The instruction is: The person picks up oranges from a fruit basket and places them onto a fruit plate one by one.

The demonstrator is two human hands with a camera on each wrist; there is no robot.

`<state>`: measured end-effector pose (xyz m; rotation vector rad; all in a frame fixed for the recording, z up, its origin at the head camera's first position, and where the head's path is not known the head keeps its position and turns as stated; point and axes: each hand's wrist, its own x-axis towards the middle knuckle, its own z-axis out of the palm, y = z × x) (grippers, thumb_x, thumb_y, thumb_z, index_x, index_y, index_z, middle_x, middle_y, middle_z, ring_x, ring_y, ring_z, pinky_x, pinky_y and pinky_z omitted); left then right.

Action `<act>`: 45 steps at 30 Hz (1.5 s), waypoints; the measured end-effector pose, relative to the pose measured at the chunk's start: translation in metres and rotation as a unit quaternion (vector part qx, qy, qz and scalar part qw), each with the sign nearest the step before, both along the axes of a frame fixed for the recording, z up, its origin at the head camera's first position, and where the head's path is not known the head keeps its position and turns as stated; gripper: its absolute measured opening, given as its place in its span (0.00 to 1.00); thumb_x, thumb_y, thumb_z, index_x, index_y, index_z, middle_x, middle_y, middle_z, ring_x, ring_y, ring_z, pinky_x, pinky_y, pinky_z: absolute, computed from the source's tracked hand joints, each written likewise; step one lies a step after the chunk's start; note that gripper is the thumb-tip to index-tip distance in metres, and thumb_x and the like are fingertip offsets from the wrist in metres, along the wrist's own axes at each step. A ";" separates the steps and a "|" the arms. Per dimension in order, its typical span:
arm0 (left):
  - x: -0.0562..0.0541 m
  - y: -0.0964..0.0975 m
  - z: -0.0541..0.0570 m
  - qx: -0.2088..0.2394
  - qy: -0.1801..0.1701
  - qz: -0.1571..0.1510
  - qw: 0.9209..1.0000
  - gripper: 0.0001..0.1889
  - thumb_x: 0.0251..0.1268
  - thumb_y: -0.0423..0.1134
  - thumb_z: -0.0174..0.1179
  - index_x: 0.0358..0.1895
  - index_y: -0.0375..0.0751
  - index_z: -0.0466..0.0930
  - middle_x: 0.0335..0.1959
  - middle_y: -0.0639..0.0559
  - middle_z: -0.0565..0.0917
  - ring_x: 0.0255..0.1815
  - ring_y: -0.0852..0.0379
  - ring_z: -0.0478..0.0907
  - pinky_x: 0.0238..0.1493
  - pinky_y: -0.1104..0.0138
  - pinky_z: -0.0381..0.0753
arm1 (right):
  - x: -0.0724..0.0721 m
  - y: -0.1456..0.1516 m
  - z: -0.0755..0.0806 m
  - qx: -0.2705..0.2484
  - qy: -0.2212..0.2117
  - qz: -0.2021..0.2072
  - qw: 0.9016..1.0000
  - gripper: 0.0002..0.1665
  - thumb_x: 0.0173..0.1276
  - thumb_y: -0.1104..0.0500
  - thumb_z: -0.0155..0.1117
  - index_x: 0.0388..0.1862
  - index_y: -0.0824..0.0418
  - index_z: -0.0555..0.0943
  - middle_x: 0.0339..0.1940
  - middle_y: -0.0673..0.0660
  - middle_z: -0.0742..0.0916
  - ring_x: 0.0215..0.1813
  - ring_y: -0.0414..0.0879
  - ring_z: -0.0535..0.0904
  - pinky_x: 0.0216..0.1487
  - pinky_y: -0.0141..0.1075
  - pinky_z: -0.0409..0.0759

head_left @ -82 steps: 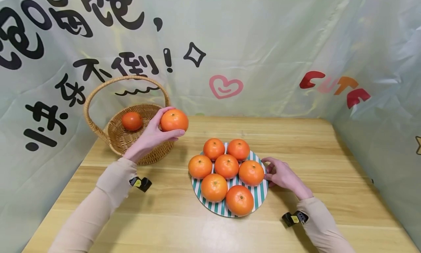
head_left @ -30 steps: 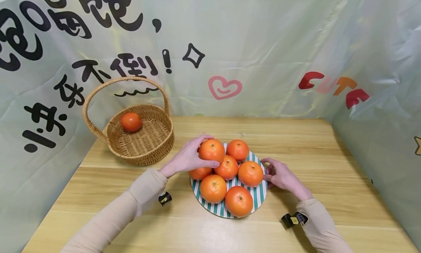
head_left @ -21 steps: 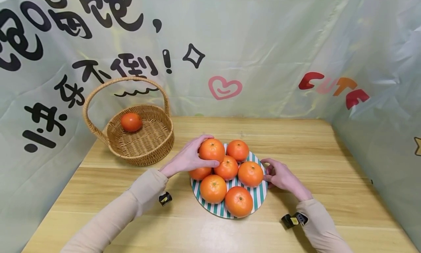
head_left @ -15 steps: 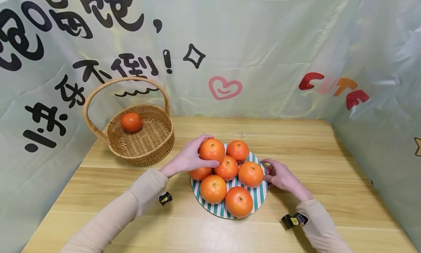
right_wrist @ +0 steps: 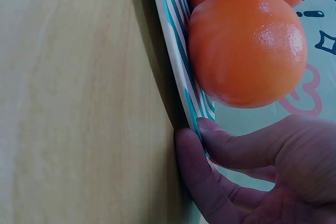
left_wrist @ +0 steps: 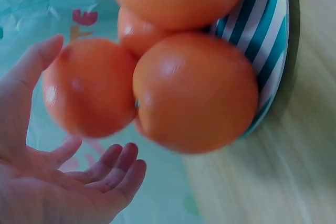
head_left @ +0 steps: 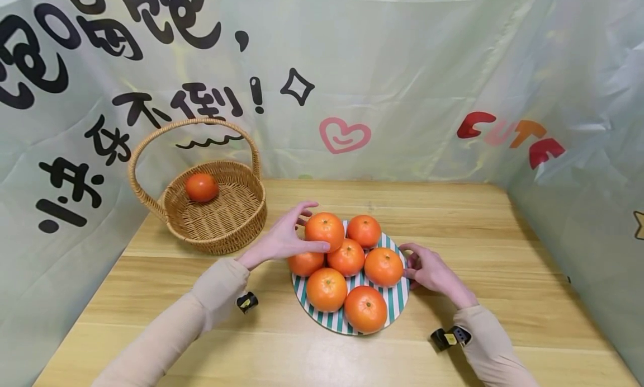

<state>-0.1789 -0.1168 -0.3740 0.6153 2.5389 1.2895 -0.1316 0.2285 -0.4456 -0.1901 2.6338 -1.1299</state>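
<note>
My left hand (head_left: 284, 236) is spread loosely beside an orange (head_left: 324, 232) perched on other oranges at the back left of the plate. In the left wrist view, its fingers (left_wrist: 113, 169) stand apart from that orange; the thumb is close to it, and contact is unclear. The round plate (head_left: 302, 297) has green and white stripes and bears several oranges, one mostly hidden beneath the perched one. At the plate's right edge my right hand (head_left: 435, 270) pinches the rim (right_wrist: 184, 90) between thumb and fingers, as the right wrist view shows.
A wicker basket (head_left: 236, 236) with a tall hoop handle stands at the back left. One red-orange round fruit (head_left: 202, 187) lies inside it. Printed cloth (head_left: 412, 85) walls off the back and sides of the wooden table (head_left: 503, 253).
My left hand carried the orange from beside the basket onto the pile, then loosened its fingers and drew slightly left. The right hand stays on the plate's rim.
</note>
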 end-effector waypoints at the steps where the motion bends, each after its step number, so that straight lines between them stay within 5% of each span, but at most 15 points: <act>1: -0.001 -0.003 0.001 -0.002 0.006 0.005 1.000 0.47 0.53 0.51 0.74 0.75 0.49 0.61 0.70 0.38 0.71 0.65 0.37 0.73 0.65 0.43 0.73 | 0.000 0.000 0.000 0.000 0.001 0.001 1.000 0.33 0.63 0.72 0.66 0.67 0.72 0.68 0.35 0.61 0.78 0.32 0.47 0.76 0.27 0.36 0.84; 7: -0.011 -0.026 0.007 -0.001 0.028 0.054 0.998 0.46 0.53 0.55 0.74 0.75 0.52 0.62 0.74 0.43 0.68 0.72 0.38 0.66 0.70 0.41 0.67 | 0.000 0.002 -0.001 -0.004 0.005 0.002 1.000 0.33 0.63 0.73 0.66 0.67 0.73 0.68 0.34 0.61 0.78 0.32 0.47 0.76 0.26 0.36 0.84; 17: -0.032 -0.077 0.019 0.025 -0.018 0.157 0.987 0.47 0.59 0.60 0.69 0.77 0.50 0.56 0.79 0.40 0.58 0.81 0.39 0.53 0.77 0.40 0.55 | 0.000 0.003 -0.001 -0.007 0.012 0.007 1.000 0.33 0.63 0.73 0.66 0.66 0.73 0.69 0.33 0.60 0.79 0.30 0.46 0.76 0.26 0.35 0.84; 21: -0.051 -0.101 0.029 -0.008 -0.021 0.211 0.977 0.51 0.59 0.65 0.66 0.80 0.50 0.51 0.82 0.38 0.50 0.82 0.33 0.44 0.75 0.33 0.50 | 0.000 0.003 -0.002 -0.010 0.011 0.006 1.000 0.33 0.63 0.73 0.66 0.67 0.73 0.68 0.34 0.60 0.79 0.30 0.46 0.76 0.26 0.35 0.84; 26: -0.082 -0.137 0.036 -0.104 0.008 0.259 0.960 0.50 0.65 0.60 0.62 0.81 0.43 0.45 0.79 0.24 0.44 0.78 0.23 0.39 0.73 0.30 0.46 | 0.001 0.002 -0.004 -0.015 0.011 0.005 1.000 0.33 0.63 0.73 0.66 0.67 0.73 0.68 0.34 0.60 0.79 0.30 0.46 0.76 0.25 0.35 0.84; 29: -0.096 -0.154 0.038 -0.151 0.007 0.259 0.954 0.47 0.70 0.54 0.59 0.81 0.38 0.43 0.77 0.19 0.45 0.76 0.18 0.38 0.73 0.30 0.44 | 0.002 0.002 -0.005 -0.016 0.008 0.003 1.000 0.33 0.63 0.73 0.66 0.67 0.72 0.69 0.33 0.60 0.79 0.29 0.46 0.76 0.25 0.35 0.83; 33: -0.108 -0.167 0.039 -0.182 -0.016 0.235 0.955 0.43 0.73 0.50 0.54 0.80 0.34 0.42 0.78 0.21 0.48 0.77 0.19 0.40 0.74 0.32 0.46 | 0.004 0.003 -0.007 -0.024 0.006 0.003 1.000 0.32 0.63 0.74 0.66 0.66 0.72 0.69 0.32 0.59 0.79 0.29 0.46 0.77 0.25 0.35 0.83; 38: -0.113 -0.175 0.037 -0.205 -0.024 0.200 0.958 0.41 0.74 0.47 0.52 0.79 0.32 0.43 0.78 0.22 0.48 0.77 0.22 0.45 0.75 0.34 0.50 | 0.005 0.002 -0.006 -0.028 0.014 -0.001 1.000 0.32 0.62 0.75 0.65 0.66 0.73 0.69 0.31 0.59 0.78 0.28 0.46 0.76 0.24 0.35 0.83; 45: -0.114 -0.184 0.028 -0.241 -0.073 0.187 0.949 0.41 0.74 0.49 0.49 0.79 0.30 0.41 0.76 0.16 0.40 0.76 0.16 0.40 0.72 0.29 0.51 | 0.003 0.000 -0.005 -0.025 0.010 -0.001 1.000 0.33 0.63 0.74 0.65 0.67 0.73 0.69 0.31 0.59 0.78 0.29 0.47 0.76 0.25 0.35 0.83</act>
